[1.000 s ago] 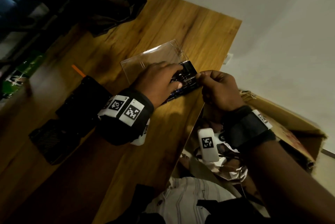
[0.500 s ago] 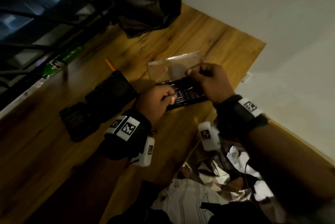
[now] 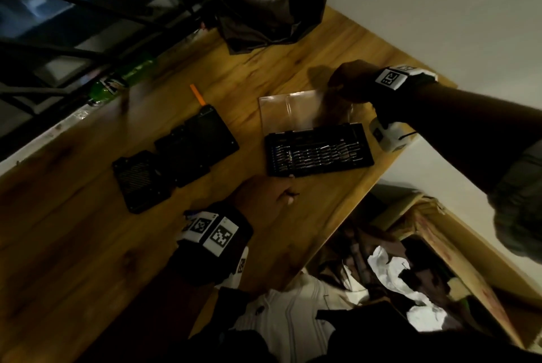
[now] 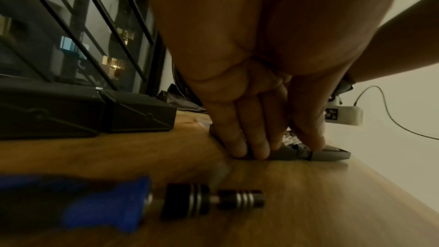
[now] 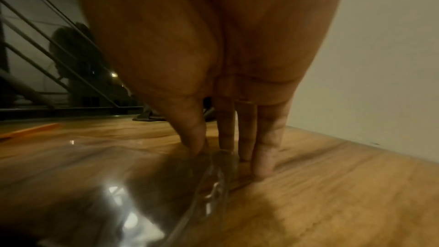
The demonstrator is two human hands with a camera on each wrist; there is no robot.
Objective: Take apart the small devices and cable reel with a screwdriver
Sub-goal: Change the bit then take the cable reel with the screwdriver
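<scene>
Laying clear lid flat with right hand pinching its far corner; left hand, fingers straight, steadying bit case on counter; bit choice next.

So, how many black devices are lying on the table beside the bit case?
2. One black device with a mesh face lies nearer the person; the other lies just beyond, touching or overlapping it, left of the bit case. More may be hidden.

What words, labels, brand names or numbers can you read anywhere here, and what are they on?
No readable words or numbers.
Wrist bands: black-and-white square code patterns only, no letters.
White tag by the right wrist: the same kind of pattern.
Green bottle: a label, too dark and blurred to read.
Bit case: no print shows.
</scene>
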